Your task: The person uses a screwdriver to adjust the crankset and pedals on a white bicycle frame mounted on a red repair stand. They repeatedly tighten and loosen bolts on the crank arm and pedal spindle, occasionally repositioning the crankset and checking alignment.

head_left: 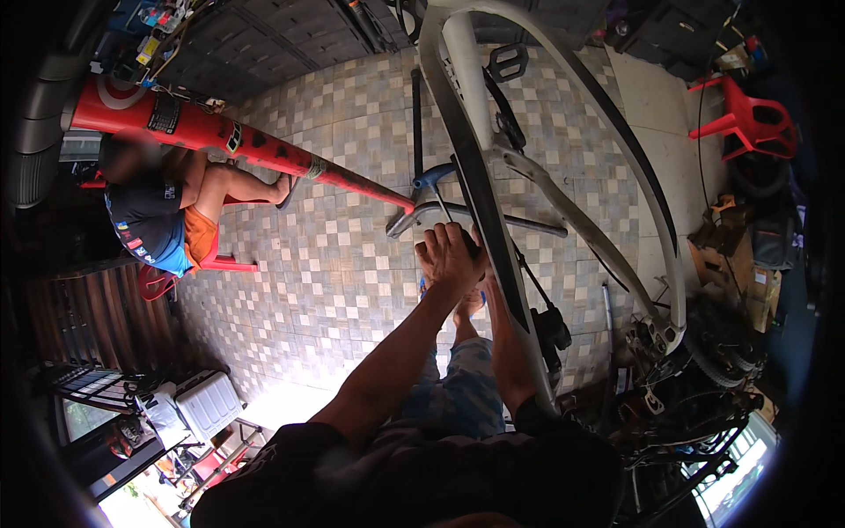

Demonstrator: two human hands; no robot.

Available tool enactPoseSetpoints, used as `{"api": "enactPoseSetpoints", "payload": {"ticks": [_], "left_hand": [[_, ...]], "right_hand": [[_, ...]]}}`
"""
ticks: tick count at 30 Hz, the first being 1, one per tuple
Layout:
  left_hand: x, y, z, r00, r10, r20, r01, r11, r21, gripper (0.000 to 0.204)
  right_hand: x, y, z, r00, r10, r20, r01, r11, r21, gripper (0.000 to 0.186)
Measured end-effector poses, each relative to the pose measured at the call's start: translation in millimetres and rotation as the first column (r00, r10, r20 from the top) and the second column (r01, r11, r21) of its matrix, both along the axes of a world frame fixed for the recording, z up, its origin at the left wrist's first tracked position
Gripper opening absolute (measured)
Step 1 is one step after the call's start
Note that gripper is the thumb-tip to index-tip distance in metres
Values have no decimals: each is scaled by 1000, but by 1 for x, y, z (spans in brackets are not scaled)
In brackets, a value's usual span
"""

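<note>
A grey-white bicycle frame (473, 106) with dark edges slants across the view, close in front of me. My left hand (451, 257) is beside its lower tube, with the fingers curled over a dark part (470, 240) that I cannot make out. A T-handle wrench with a blue grip (432, 177) points its thin shaft at these fingers; whether they hold it is unclear. My right hand (486, 275) is up against the left one, its fingers mostly hidden by the frame tube and the left hand.
A red repair stand post (290, 158) runs to dark legs (528, 224) on the tiled floor (308, 290). At left another person (154, 207) sits on a red stool. A red plastic chair (748, 119), boxes and bicycle parts (704, 352) line the right. Dark drawers (299, 40) stand ahead.
</note>
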State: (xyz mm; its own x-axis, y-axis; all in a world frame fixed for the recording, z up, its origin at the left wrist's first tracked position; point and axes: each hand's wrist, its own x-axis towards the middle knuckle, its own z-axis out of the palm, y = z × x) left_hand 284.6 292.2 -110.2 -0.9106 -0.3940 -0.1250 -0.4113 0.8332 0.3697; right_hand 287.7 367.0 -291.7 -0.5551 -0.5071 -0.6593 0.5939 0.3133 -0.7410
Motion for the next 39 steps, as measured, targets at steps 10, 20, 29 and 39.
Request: {"api": "enactPoseSetpoints", "payload": {"ticks": [10,20,29,39], "left_hand": [[4,-5,-60,999,-48,12,47,998,34,61],[-24,-61,-93,781,616,-103,-327,544,773,76],[-89,-128,-25,997,77,-11,-42,646,763,40],[-85,-159,-39,990,95,103,-129,330,935,33]], "right_hand": [[25,23,-6,999,18,38,-17,1000,-12,59],[33,49,4,1000,22,13,-22,1000,-8,54],[38,78,-29,997,-50,-59,50,999,8,50],[60,110,44,940,83,-331,31,946,324,48]]}}
